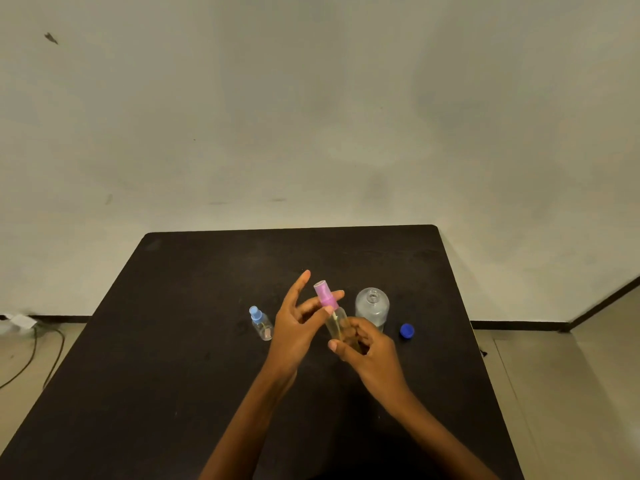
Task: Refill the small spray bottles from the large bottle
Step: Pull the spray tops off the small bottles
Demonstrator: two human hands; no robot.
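A small clear spray bottle with a pink spray head (333, 311) is held tilted above the black table (180, 341). My right hand (369, 348) grips its lower body. My left hand (298, 323) pinches the pink head's base with thumb and a finger, the other fingers spread. Just behind stands the large clear bottle (372, 306), upright with its mouth uncapped. Its blue cap (407, 331) lies on the table to the right. A second small spray bottle with a light blue head (260, 323) stands to the left of my hands.
The table's far edge meets a plain wall. Its right edge drops to a tiled floor (571, 393). A cable (41, 355) and a white plug lie on the floor at the left.
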